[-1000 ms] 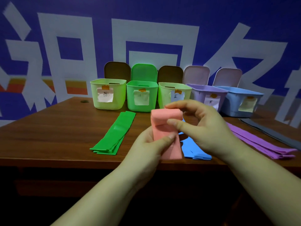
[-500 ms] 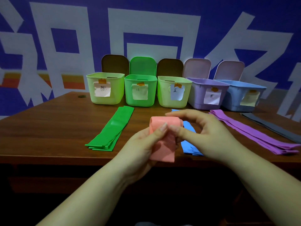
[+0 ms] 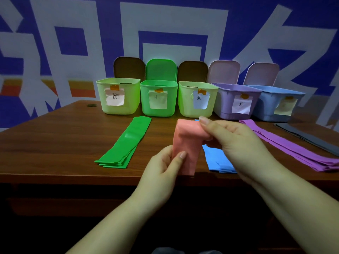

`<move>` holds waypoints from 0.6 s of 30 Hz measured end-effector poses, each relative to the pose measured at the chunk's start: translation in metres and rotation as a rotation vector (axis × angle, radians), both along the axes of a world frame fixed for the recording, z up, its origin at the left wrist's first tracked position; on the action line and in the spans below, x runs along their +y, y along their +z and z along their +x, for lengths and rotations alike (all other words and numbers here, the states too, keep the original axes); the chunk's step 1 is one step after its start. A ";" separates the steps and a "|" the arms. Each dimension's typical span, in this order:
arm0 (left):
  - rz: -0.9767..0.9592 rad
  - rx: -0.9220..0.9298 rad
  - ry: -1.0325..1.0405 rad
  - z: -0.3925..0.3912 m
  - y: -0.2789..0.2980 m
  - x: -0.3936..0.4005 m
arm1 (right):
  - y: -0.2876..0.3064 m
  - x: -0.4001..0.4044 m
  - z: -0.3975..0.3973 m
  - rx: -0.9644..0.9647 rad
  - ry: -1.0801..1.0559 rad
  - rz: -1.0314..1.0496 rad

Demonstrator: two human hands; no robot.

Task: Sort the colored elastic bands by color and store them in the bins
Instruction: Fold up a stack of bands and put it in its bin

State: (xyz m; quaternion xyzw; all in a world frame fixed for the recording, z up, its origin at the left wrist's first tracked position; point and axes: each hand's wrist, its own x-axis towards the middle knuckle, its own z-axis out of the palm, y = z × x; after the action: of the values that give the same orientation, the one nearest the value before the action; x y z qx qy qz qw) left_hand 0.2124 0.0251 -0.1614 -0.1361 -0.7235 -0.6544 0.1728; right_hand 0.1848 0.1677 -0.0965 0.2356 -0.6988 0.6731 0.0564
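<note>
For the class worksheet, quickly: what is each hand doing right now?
Left hand: pinches the lower part of the folded pink band.
Right hand: grips the band's folded top.

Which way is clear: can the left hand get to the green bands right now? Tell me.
Probably not yet: the left hand is pinching the pink band. The green bands lie uncovered just left of it.

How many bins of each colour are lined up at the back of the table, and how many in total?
Light yellow-green bins: 2, the far-left bin and the middle bin
Bright green bin: 1
Purple bin: 1
Blue bin: 1
Total: 5 bins, each with a paper label on its front.
</note>
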 end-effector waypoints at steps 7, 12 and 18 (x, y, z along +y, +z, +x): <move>0.003 0.067 0.116 0.003 -0.012 0.014 | -0.006 -0.008 -0.001 0.025 -0.013 -0.040; 0.205 -0.068 -0.082 0.008 -0.009 0.011 | -0.010 0.002 -0.006 0.107 0.063 0.102; 0.444 -0.239 -0.276 0.013 0.001 0.005 | -0.014 0.009 -0.006 0.200 0.055 0.254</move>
State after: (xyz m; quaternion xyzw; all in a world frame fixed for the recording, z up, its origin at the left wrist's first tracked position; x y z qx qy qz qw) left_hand 0.2257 0.0300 -0.1600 -0.1139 -0.5524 -0.8255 0.0212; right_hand 0.1792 0.1766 -0.1109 0.3259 -0.7625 0.5536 0.0770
